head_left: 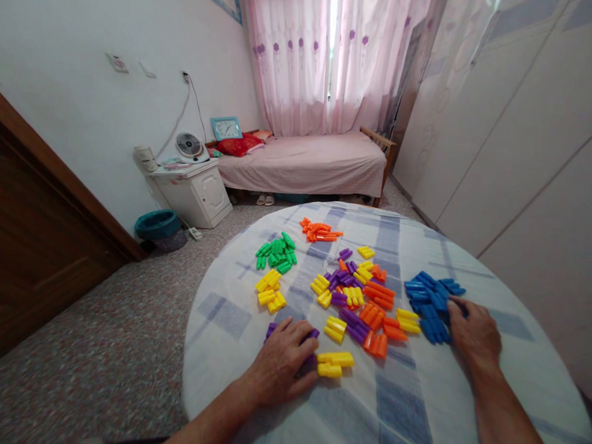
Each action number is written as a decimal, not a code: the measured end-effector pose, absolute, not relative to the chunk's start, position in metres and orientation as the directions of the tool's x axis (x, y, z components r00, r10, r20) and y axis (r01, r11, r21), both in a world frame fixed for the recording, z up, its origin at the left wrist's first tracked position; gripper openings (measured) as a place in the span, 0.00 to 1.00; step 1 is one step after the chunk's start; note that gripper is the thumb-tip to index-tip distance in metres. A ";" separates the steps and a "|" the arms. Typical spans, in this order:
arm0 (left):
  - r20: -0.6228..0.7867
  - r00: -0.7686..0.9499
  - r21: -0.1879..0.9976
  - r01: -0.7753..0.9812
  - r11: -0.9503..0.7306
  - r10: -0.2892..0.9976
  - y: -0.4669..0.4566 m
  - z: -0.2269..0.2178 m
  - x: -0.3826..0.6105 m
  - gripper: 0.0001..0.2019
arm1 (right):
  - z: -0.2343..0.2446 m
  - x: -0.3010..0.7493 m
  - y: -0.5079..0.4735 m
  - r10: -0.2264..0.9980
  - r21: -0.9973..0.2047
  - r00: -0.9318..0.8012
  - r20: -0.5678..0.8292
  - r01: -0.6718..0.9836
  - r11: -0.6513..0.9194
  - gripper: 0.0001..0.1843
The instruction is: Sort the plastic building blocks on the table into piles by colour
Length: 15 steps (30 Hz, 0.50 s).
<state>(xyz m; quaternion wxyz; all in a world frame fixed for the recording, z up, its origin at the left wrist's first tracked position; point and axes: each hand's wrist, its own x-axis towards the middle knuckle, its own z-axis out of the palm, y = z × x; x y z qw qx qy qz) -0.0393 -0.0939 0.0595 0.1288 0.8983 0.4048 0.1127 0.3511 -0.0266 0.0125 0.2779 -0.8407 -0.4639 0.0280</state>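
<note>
You have blocks (427,295): smooth glossy plastic | your table (428,399): matt woven cloth cover | door (35,257): polished brown wood | curtain (319,53): thin sheer cloth | floor (110,345): speckled, rough-looking stone

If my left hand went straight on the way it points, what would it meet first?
Probably the two yellow plastic pegs just beyond the left hand; purple plastic pegs lie under it.

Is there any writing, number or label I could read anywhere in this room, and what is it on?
No text here can be read.
Clock: the numbers on its dial are too small to read.
Wall picture: cut off by the top edge, with no legible text.
Coloured blocks: no markings visible on them.
</note>
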 end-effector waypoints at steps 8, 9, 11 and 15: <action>0.120 0.659 0.239 0.706 -0.666 0.742 -0.104 0.064 -0.046 0.18 | 0.008 0.350 -0.024 0.758 -0.514 0.597 0.264 0.752 -0.414 0.23; 0.109 0.678 0.232 0.694 -0.681 0.727 -0.104 0.067 -0.042 0.21 | 0.007 0.351 -0.023 0.759 -0.512 0.594 0.268 0.755 -0.410 0.23; 0.073 0.704 0.221 0.679 -0.700 0.706 -0.100 0.071 -0.032 0.30 | 0.006 0.351 -0.023 0.761 -0.509 0.590 0.269 0.758 -0.408 0.23; 0.019 0.712 0.199 0.686 -0.700 0.702 -0.083 0.072 -0.007 0.42 | 0.005 0.353 -0.023 0.760 -0.510 0.597 0.258 0.752 -0.417 0.24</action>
